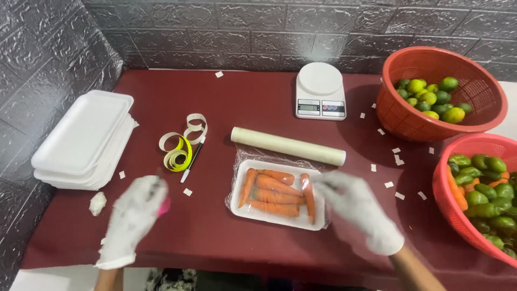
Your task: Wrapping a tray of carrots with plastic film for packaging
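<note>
A white foam tray point(241, 209) holding several carrots point(274, 191) under clear film lies in the middle of the dark red table. My right hand point(358, 207), in a white glove and blurred, hovers at the tray's right edge with fingers near the film. My left hand point(133, 215), also gloved and blurred, is left of the tray and holds a small pink thing point(165, 205). A roll of cling film point(288, 146) lies just behind the tray.
A stack of white foam trays point(81, 137) sits at the left. A strip of stickers point(180, 148) and a pen point(193, 160) lie near it. A white kitchen scale point(320, 90) stands at the back. Two red baskets point(409, 124) point(449, 199) hold limes, green peppers and carrots.
</note>
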